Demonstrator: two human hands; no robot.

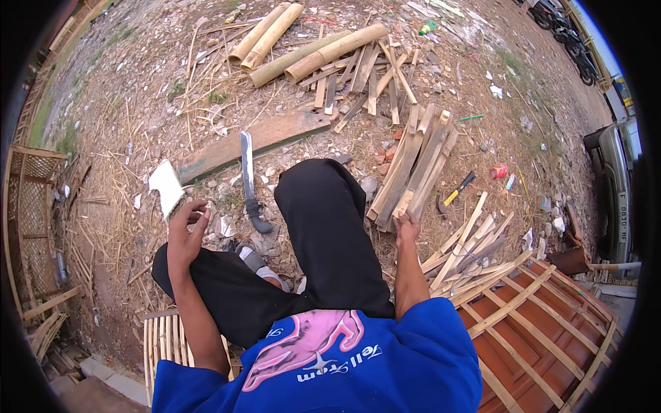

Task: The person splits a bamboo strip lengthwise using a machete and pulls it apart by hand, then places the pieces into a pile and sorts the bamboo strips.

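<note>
My right hand (pixel 407 228) is closed round the near end of a wooden strip (pixel 428 172) in a bundle of sawn strips lying on the ground. My left hand (pixel 187 230) hangs over my left leg, its fingers loosely curled and apart, with nothing seen in them. Just past its fingertips lies a jagged white sheet piece (pixel 166 189). A machete (pixel 247 165) with a dark curved handle leans its blade on a thick wooden plank (pixel 255 143), between my left hand and my raised knee.
Bamboo poles (pixel 337 51) and scattered strips (pixel 372 76) lie at the far side. A hammer (pixel 456 193) with a yellow and black handle rests right of the bundle. Split sticks (pixel 468 248) and a slatted frame (pixel 533 310) are at the near right. A parked car (pixel 613 186) stands farther right.
</note>
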